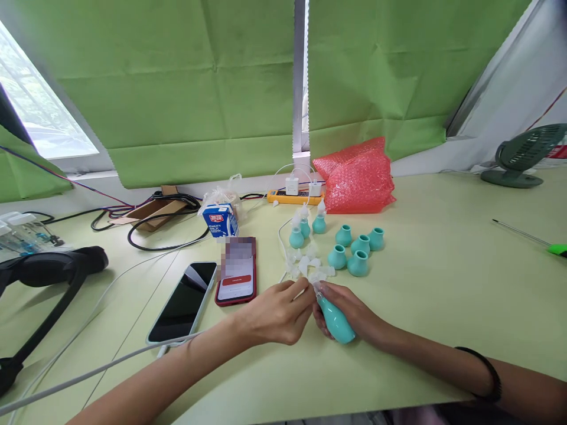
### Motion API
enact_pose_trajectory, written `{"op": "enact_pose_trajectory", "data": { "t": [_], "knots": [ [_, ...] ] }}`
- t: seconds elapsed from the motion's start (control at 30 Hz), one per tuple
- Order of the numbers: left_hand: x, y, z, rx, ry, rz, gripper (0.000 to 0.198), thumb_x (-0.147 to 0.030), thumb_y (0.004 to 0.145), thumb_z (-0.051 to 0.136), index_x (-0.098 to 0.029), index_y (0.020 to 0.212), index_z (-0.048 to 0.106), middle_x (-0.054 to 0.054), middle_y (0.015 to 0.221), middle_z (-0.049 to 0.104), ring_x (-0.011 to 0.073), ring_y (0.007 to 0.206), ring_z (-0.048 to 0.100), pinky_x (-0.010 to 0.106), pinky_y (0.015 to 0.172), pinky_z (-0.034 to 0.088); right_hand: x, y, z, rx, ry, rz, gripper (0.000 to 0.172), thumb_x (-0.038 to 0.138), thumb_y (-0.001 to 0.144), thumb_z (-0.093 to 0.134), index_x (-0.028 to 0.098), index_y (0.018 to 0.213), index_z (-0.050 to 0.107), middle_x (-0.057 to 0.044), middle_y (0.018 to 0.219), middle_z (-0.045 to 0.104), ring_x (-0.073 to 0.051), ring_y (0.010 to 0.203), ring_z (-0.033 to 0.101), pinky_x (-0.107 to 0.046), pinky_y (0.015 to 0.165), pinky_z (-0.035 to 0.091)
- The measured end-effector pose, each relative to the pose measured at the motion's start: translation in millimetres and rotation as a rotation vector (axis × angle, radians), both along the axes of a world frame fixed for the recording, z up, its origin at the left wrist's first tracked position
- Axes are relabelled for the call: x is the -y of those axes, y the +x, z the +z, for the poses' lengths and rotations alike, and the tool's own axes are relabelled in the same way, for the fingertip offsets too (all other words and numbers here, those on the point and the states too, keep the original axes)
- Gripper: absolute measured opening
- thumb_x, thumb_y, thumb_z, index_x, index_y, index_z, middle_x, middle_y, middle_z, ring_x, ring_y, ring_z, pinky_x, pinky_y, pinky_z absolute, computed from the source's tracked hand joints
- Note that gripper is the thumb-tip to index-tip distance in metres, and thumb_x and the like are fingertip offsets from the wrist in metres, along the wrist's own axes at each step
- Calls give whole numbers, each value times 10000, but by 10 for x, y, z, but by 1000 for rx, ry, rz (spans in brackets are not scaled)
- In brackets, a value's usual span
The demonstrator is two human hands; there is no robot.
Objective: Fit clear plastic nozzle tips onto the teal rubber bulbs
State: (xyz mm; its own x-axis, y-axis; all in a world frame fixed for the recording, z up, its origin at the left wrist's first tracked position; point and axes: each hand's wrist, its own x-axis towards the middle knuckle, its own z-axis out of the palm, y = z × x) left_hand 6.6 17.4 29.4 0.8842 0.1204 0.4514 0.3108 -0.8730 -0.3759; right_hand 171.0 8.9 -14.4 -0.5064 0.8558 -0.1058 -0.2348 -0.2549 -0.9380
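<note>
The pale tabletop (447, 248) carries everything; the red bubble-wrap bundle (357, 186) lies well beyond the hands, near 1 o'clock. The left hand (279, 310) reaches in from 8 o'clock, the right hand (352, 304) from 4. A dark-screened phone (183, 304) sits toward 9 o'clock, a red-cased phone (236, 280) toward 10, both apart from the fingers.

The teal device (336, 321) is in the right hand, its fingers wrapped around the body. Its long axis slants from narrow neck at about 11 o'clock to rounded end at about 5 — so the neck faces the left fingertips. Those are drawn narrow beside it; whether they pinch anything, I cannot tell.

Five open teal cups (358, 264) stand toward 1 o'clock, three tipped cups (296, 238) near 11. Smallest, the translucent pieces (303, 265) crowd the space just beyond the fingertips — the closest clutter.
</note>
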Motion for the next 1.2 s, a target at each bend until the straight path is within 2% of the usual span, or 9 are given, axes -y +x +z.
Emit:
{"op": "enact_pose_trajectory", "data": {
  "t": [0.27,0.47,0.63,0.7,0.83,0.93,1.03,1.2],
  "knots": [
    [76,34,20,-115,255,-43,232,-69,787,381,-54,681,587,113,693,588,215,680,556,317,545,465,50,2,-17,21,26,-17,327,481,767,464,179,664,387,41,537,429,-80,451,435,-202,426,351],
    [1,-9,-4,-77,246,-83,225,-65,794,373,-67,675,563,105,674,583,194,649,560,316,562,469,50,12,-27,14,98,-9,311,454,805,419,176,669,396,35,532,450,-85,461,441,-210,438,347],
    [-34,-16,-47,11,237,-47,194,-59,788,399,-77,656,540,94,646,579,190,642,561,306,554,474,41,8,36,-16,44,-25,342,492,779,428,169,667,414,23,543,474,-93,445,454,-217,412,359],
    [-38,-14,-68,73,196,-40,173,-71,800,393,-62,725,549,95,661,582,192,665,558,297,546,478,46,8,72,-14,25,7,361,504,769,433,163,650,417,19,529,481,-92,428,455,-219,407,359],
    [-41,-18,-98,108,62,55,189,-89,815,405,-27,960,509,92,693,580,190,714,547,276,512,483,47,16,94,-25,-26,50,371,512,760,438,154,661,431,15,504,490,-92,392,451,-219,389,351],
    [-37,-25,-100,67,35,54,157,-62,808,406,-23,895,530,100,686,574,190,697,546,273,488,478,24,30,59,-42,-52,51,363,499,776,427,152,670,441,10,495,496,-93,384,449,-217,382,346],
    [-27,-30,-100,82,73,7,173,-40,805,376,-35,809,549,119,713,579,201,731,553,300,545,489,1,39,27,-65,-90,37,347,492,773,440,160,674,438,11,505,496,-95,395,446,-218,386,349],
    [-31,-40,-125,161,134,-32,192,-39,797,367,-32,835,555,119,720,597,193,723,559,298,584,483,22,21,69,-61,-34,10,341,476,777,444,159,651,427,9,517,493,-92,415,441,-224,404,351]
  ]
}}
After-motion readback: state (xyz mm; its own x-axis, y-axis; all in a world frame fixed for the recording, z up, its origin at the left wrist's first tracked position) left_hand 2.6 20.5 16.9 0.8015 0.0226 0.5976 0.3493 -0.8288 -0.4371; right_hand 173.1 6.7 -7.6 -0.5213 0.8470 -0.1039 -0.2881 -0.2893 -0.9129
